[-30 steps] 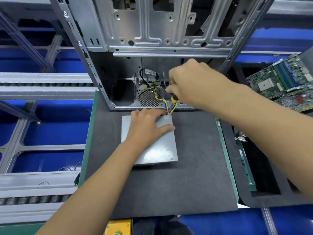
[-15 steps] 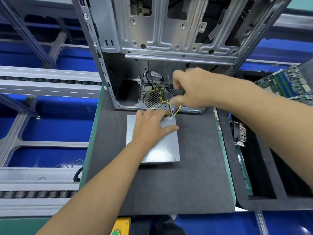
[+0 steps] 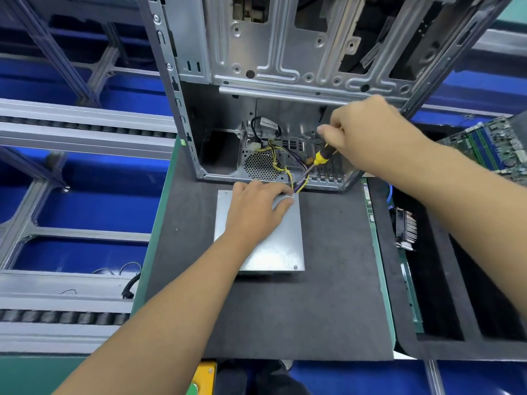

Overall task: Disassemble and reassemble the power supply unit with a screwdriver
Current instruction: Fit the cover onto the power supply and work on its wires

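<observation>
We press our left hand (image 3: 256, 212) flat on the grey metal box (image 3: 273, 249), which lies on the dark mat (image 3: 328, 295). Our right hand (image 3: 368, 135) grips the screwdriver (image 3: 320, 159), its tip near the box's far right corner, beside the wires (image 3: 288, 172) and the open computer case (image 3: 285, 67).

Place: looks like an electronics assembly line bench
Giveaways: roller conveyor rails (image 3: 71, 131), blue bins (image 3: 94, 209), anti-static mat (image 3: 328, 295), loose motherboard (image 3: 493, 146), stripped PC case (image 3: 285, 52)

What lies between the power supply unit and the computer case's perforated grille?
In the head view, yellow and purple wires run from the power supply unit to the grille.
</observation>
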### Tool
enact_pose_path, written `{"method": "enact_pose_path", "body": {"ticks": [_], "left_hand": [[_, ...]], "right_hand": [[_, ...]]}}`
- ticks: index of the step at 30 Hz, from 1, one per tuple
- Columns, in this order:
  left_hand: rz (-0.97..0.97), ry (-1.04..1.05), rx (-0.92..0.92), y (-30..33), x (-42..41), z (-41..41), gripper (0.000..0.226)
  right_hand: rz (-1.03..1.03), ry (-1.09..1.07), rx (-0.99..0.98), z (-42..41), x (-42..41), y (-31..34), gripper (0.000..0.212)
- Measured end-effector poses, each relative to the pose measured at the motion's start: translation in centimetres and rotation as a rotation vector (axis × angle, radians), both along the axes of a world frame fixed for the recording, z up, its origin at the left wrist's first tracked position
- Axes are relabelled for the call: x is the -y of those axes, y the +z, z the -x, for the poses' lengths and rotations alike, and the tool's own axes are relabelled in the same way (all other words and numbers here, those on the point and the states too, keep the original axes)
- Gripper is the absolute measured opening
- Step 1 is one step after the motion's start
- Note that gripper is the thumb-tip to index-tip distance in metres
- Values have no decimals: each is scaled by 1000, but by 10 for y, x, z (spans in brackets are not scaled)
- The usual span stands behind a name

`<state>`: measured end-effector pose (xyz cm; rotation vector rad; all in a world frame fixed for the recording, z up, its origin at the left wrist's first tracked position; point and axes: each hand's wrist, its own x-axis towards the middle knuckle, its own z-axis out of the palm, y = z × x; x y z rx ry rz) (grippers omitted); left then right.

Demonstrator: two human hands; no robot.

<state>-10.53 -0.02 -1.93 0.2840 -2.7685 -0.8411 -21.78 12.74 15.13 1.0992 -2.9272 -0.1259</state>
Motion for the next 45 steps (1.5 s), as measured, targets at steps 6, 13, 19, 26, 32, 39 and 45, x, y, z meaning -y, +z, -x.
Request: {"method": "enact_pose_path", "body": {"ticks": [6, 13, 19, 26, 32, 39, 45], "left_hand": [[-37, 35, -50, -2, -1, 2, 19], [-60, 40, -68, -2, -1, 3, 17], [-80, 57, -80, 0, -1, 4, 15], [-87, 82, -56, -1, -2, 6, 16], [-76, 73, -43, 0, -1, 6, 17], [-73, 80, -21, 1, -2, 6, 17], [-75, 78, -37, 2, -3, 6, 16]], "right_hand": [[12, -24, 39, -6, -6, -19, 44], [30, -31, 50, -10, -6, -23, 44], [32, 7, 41, -17, -5, -20, 44], [13, 57, -13, -18, -5, -21, 42], [-20, 83, -35, -18, -5, -20, 41], [-71, 160, 8, -24, -3, -16, 38], [-99, 191, 210, -28, 1, -6, 16]]}}
